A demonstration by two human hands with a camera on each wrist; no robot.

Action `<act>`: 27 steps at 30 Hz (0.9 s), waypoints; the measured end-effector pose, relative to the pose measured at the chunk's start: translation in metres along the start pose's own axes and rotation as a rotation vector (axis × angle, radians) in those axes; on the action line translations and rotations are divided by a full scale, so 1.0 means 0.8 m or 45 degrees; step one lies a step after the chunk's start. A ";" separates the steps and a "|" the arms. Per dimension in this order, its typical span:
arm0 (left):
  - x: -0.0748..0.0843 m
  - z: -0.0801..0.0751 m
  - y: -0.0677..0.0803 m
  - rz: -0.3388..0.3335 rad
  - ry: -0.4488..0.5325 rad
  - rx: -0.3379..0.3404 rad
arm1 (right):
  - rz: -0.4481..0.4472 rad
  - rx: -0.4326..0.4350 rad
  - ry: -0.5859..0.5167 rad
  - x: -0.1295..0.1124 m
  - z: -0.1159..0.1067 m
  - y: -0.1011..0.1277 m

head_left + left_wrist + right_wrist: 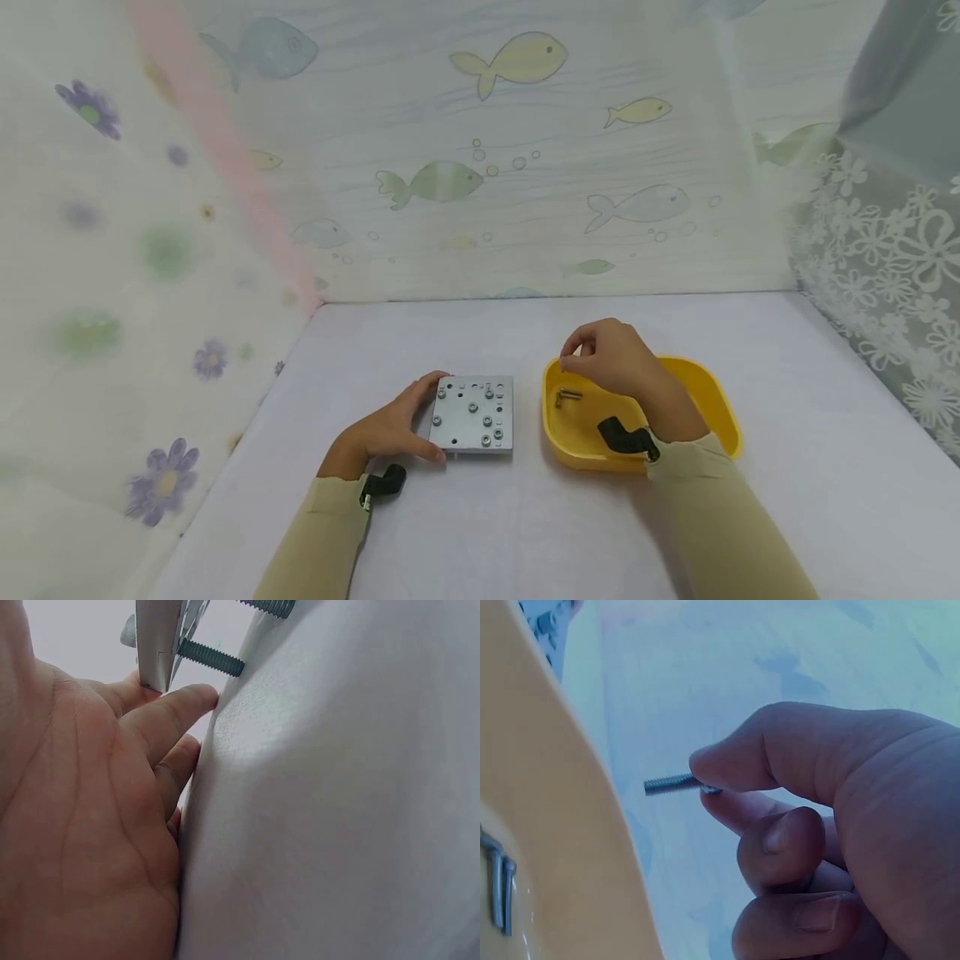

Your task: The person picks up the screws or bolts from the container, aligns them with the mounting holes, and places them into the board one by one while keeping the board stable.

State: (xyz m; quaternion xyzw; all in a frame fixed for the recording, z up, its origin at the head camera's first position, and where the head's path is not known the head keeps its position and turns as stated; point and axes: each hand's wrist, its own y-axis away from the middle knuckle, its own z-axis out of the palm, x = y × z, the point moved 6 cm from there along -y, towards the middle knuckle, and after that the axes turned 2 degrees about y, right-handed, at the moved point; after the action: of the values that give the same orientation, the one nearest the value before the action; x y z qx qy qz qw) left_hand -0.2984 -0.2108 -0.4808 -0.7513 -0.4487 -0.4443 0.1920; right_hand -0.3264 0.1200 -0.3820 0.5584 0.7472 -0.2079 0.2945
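On the white bench (525, 533), a grey metal plate (472, 414) lies between the person's two arms, with a yellow tray (720, 400) just beside it to the right. Several screws (487, 390) already sit in the plate's holes, and the left wrist view shows threaded ends (211, 658) poking out beneath its raised edge, so part of the fitting looks done. Other holes in the plate appear unfilled, though they are too small to count. The left hand (390, 429) steadies the plate, its thumb and fingers curled around the near left corner. The right hand (611, 358) hovers over the tray's back left rim, thumb and forefinger pinched on one small screw (671, 783) with the thread pointing outward; the remaining fingers are curled in. Two more screws (567, 397) lie loose inside the tray. By my judgement the work is midway: the pinched screw and the pair in the tray remain to be placed
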 end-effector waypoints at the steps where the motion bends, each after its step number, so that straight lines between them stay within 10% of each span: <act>1: 0.001 0.000 -0.001 -0.001 0.004 0.000 | 0.000 0.006 -0.002 -0.003 0.000 0.001; 27: -0.003 0.000 0.000 -0.041 -0.032 0.018 | -0.079 0.058 -0.103 -0.049 0.039 0.011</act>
State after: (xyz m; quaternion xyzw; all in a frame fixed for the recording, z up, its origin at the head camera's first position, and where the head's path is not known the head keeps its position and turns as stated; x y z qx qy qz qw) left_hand -0.2992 -0.2119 -0.4824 -0.7480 -0.4664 -0.4346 0.1845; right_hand -0.3034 0.0749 -0.3785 0.5325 0.7467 -0.2565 0.3051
